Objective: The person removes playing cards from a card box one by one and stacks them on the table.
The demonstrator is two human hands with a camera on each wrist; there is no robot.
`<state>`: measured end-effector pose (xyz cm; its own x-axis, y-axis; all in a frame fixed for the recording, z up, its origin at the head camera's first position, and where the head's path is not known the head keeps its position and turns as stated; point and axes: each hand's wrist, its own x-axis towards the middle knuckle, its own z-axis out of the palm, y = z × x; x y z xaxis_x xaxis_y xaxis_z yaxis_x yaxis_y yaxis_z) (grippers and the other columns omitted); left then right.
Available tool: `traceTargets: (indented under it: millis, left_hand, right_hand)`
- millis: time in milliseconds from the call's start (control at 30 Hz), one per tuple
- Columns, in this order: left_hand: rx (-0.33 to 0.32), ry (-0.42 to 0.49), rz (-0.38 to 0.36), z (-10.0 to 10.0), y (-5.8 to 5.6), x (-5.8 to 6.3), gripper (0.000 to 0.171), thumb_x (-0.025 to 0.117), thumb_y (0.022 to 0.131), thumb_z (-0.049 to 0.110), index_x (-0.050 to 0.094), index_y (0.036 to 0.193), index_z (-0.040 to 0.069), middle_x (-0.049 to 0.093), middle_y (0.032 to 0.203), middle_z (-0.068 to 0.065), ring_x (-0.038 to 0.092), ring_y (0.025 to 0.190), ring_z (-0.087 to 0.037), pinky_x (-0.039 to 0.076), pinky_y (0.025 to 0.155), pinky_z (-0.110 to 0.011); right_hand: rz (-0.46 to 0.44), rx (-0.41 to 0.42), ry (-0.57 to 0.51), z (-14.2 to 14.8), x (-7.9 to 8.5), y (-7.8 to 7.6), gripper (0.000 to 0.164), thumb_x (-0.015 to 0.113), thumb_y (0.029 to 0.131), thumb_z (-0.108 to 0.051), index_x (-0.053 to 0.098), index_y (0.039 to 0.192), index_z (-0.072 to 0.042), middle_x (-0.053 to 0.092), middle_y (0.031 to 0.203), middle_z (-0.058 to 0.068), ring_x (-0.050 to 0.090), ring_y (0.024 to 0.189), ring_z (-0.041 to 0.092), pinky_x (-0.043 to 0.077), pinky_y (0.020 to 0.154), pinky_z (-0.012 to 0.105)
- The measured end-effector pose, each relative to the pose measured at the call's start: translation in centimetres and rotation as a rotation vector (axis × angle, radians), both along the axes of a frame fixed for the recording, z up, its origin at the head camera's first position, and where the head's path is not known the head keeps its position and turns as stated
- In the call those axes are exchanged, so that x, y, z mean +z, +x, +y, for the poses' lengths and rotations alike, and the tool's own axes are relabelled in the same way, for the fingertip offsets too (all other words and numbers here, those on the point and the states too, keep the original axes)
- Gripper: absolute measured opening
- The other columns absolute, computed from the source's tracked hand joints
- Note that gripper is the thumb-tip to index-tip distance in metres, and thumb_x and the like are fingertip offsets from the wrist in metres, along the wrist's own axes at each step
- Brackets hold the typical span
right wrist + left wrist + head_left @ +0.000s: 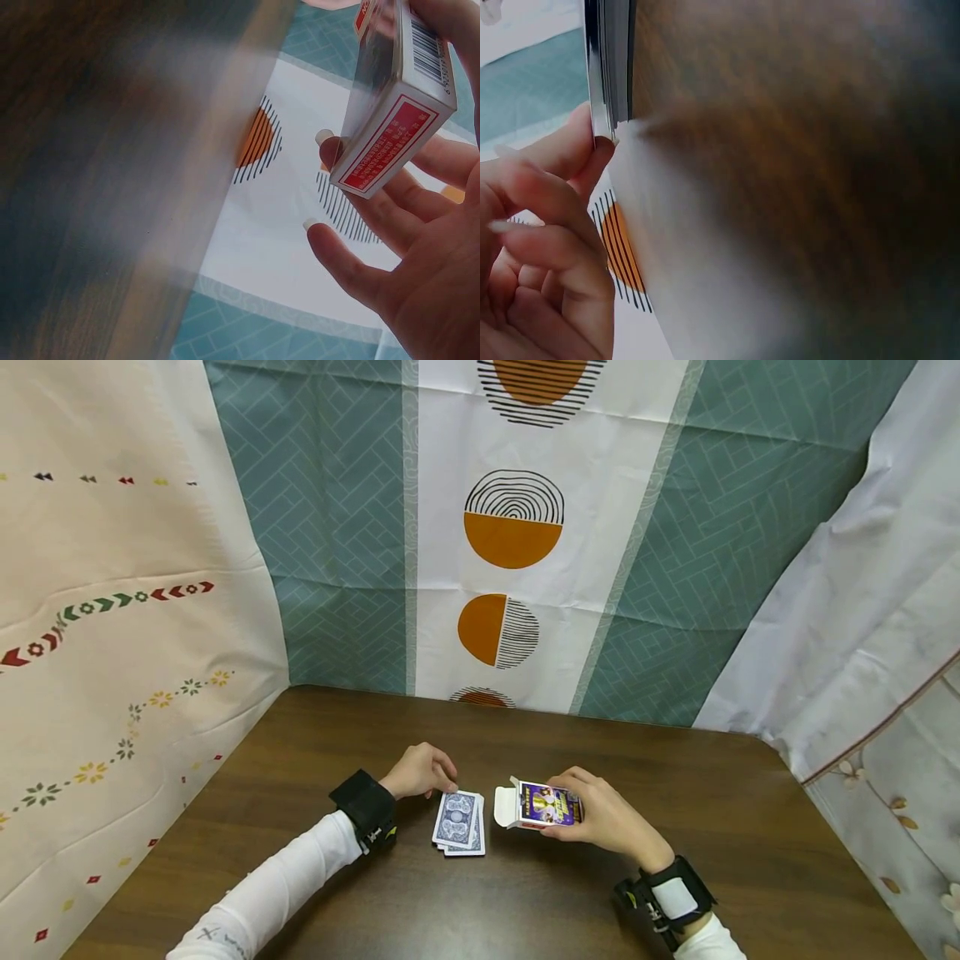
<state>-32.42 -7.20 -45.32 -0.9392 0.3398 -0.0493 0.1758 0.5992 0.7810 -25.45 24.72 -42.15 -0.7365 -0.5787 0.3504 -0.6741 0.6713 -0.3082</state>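
Observation:
A small stack of blue-backed playing cards [457, 820] lies on the brown table, its cards slightly fanned. At the stack's far edge my left hand [420, 772] pinches a card between thumb and index finger; in the left wrist view the card edges [615, 60] show side-on above those fingertips. To the right, my right hand [596, 806] holds a purple card box [550, 804] by its sides, a little above the table. Its white end flap [506, 807] stands open towards the cards. The right wrist view shows the box's red and white end panel [386, 146] and a barcode.
The wooden table [525, 902] reaches back to a teal and white patterned curtain [510, 527]. A cream cloth [135, 652] hangs on the left and a white floral cloth [885, 718] on the right. Black camera straps [365, 810] sit on both wrists.

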Motion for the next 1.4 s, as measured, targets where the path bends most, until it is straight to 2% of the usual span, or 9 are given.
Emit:
traceTargets:
  millis: [133, 433, 600, 700, 767, 900, 967, 1133, 1400]
  left_hand:
    - [-0.019, -0.014, 0.023, 0.2, 0.0, 0.2, 0.014, 0.081, 0.075, 0.006, 0.073, 0.086, 0.006, 0.066, 0.062, 0.000, 0.048, 0.043, -0.010, 0.036, 0.046, -0.021]
    - [-0.021, -0.032, -0.012, 0.3, 0.1, 0.4, 0.012, 0.079, 0.077, 0.005, 0.073, 0.086, 0.004, 0.069, 0.070, -0.003, 0.052, 0.051, -0.009, 0.041, 0.051, -0.022]
    - [-0.032, -0.043, 0.026, 0.3, 0.3, 1.0, 0.010, 0.077, 0.079, 0.006, 0.073, 0.087, 0.003, 0.071, 0.075, -0.005, 0.054, 0.057, -0.010, 0.045, 0.054, -0.023]
    - [-0.046, -0.021, 0.078, 0.7, 1.1, 1.8, 0.006, 0.075, 0.082, 0.011, 0.073, 0.086, 0.007, 0.067, 0.074, -0.001, 0.052, 0.061, -0.010, 0.043, 0.056, -0.023]
    - [-0.096, 0.009, 0.108, 1.4, 2.1, 2.8, 0.006, 0.073, 0.085, 0.014, 0.074, 0.087, 0.008, 0.065, 0.074, 0.000, 0.050, 0.062, -0.010, 0.041, 0.058, -0.023]
    - [-0.231, 0.075, 0.084, 3.4, 4.3, 4.6, 0.010, 0.069, 0.089, 0.017, 0.075, 0.090, 0.008, 0.061, 0.071, -0.001, 0.045, 0.061, -0.009, 0.036, 0.057, -0.022]
    - [-0.258, 0.087, 0.054, 4.4, 5.3, 5.2, 0.012, 0.069, 0.089, 0.016, 0.075, 0.089, 0.006, 0.060, 0.071, 0.000, 0.043, 0.061, -0.009, 0.034, 0.056, -0.021]
    - [-0.183, 0.088, -0.014, 5.9, 6.6, 5.0, 0.012, 0.070, 0.086, 0.015, 0.074, 0.087, 0.003, 0.061, 0.077, 0.002, 0.045, 0.065, -0.009, 0.034, 0.056, -0.021]
    - [-0.124, 0.137, -0.047, 6.2, 7.0, 4.1, 0.021, 0.072, 0.086, 0.022, 0.074, 0.083, 0.002, 0.057, 0.070, 0.003, 0.043, 0.062, -0.010, 0.031, 0.053, -0.023]
  right_hand:
    - [0.009, 0.003, 0.001, 0.0, 0.2, 0.0, 0.057, 0.079, 0.074, -0.050, 0.065, 0.113, -0.011, 0.061, 0.105, -0.002, 0.056, 0.086, 0.007, 0.047, 0.069, 0.019]
    - [0.000, -0.007, 0.009, -0.1, 0.8, 0.0, 0.058, 0.079, 0.074, -0.050, 0.064, 0.113, -0.011, 0.061, 0.105, -0.002, 0.056, 0.086, 0.008, 0.047, 0.069, 0.019]
    - [0.001, -0.006, 0.003, 0.0, 0.8, 0.0, 0.057, 0.079, 0.074, -0.049, 0.065, 0.113, -0.011, 0.061, 0.105, -0.002, 0.055, 0.085, 0.007, 0.047, 0.069, 0.019]
    - [0.007, -0.004, -0.006, 0.0, 0.7, 0.1, 0.056, 0.080, 0.074, -0.048, 0.065, 0.113, -0.011, 0.061, 0.104, -0.003, 0.055, 0.084, 0.006, 0.046, 0.068, 0.018]
    - [0.010, 0.002, -0.009, -0.1, 0.6, 0.2, 0.055, 0.080, 0.074, -0.048, 0.065, 0.112, -0.011, 0.061, 0.104, -0.004, 0.055, 0.084, 0.006, 0.046, 0.068, 0.018]
    - [0.002, 0.012, -0.007, -0.3, 0.4, 0.4, 0.056, 0.079, 0.074, -0.050, 0.065, 0.113, -0.011, 0.061, 0.104, -0.004, 0.055, 0.084, 0.005, 0.047, 0.068, 0.018]
    - [-0.009, 0.009, -0.007, -0.4, 0.5, 0.5, 0.057, 0.078, 0.074, -0.052, 0.065, 0.113, -0.012, 0.061, 0.105, -0.005, 0.055, 0.085, 0.005, 0.048, 0.069, 0.018]
    - [-0.039, 0.008, -0.007, -0.8, 0.6, 0.7, 0.058, 0.077, 0.075, -0.054, 0.064, 0.114, -0.014, 0.060, 0.106, -0.006, 0.055, 0.086, 0.005, 0.048, 0.070, 0.019]
    - [-0.027, 0.027, -0.013, -1.0, 0.3, 0.8, 0.057, 0.077, 0.075, -0.053, 0.064, 0.114, -0.013, 0.059, 0.106, -0.006, 0.055, 0.086, 0.004, 0.049, 0.070, 0.019]
